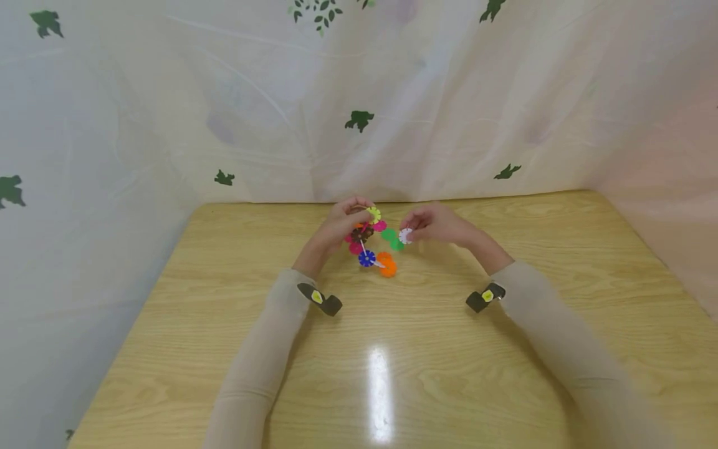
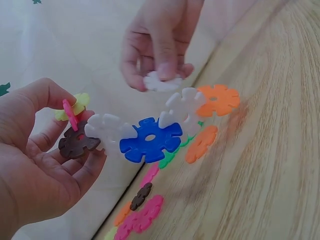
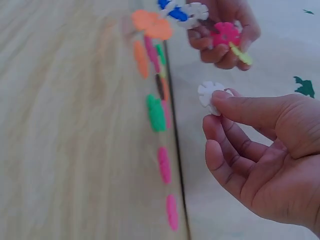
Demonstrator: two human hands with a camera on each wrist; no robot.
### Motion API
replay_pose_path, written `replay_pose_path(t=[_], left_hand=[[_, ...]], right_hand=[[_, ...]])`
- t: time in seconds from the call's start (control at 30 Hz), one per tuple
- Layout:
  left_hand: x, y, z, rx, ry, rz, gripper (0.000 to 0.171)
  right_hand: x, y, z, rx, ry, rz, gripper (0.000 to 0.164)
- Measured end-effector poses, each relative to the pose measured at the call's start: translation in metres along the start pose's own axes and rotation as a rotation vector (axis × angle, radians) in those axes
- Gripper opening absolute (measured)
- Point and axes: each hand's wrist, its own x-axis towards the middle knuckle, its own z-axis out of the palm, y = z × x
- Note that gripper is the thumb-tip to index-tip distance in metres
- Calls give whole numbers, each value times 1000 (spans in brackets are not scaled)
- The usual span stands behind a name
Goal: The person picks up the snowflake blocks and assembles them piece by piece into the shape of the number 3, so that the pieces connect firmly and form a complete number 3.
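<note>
My left hand (image 1: 339, 226) holds a linked chain of notched, flower-shaped plastic discs. In the left wrist view, the thumb and fingers are at its yellow disc (image 2: 81, 104), pink disc (image 2: 69, 114) and brown disc (image 2: 73, 146). From there it runs through a white disc (image 2: 107, 131), a blue disc (image 2: 137, 149) and another white disc (image 2: 184, 104) to an orange disc (image 2: 220, 101) at the far end. My right hand (image 3: 280, 160) pinches a single white disc (image 3: 207, 95) between thumb and fingers, apart from the chain.
Loose discs lie on the wooden table (image 1: 421, 349) near its back edge, among them green discs (image 3: 156, 113), pink discs (image 3: 164, 165) and an orange disc (image 2: 201, 144). A patterned white cloth (image 1: 269, 125) hangs behind the table.
</note>
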Motion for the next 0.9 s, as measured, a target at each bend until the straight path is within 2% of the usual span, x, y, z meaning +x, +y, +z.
replay_pose_path(t=[0.23, 0.4, 0.57, 0.9], left_hand=[[1, -1, -1, -8, -2, -15, 15], [2, -3, -1, -8, -2, -14, 16], [1, -3, -1, 0, -3, -19, 16], [1, -2, 0, 5, 1, -13, 16]], right_hand=[[11, -18, 1, 134, 161, -47, 18], [18, -22, 6, 213, 257, -70, 20], [18, -21, 11, 243, 298, -78, 19], [19, -22, 16, 240, 312, -130, 16]])
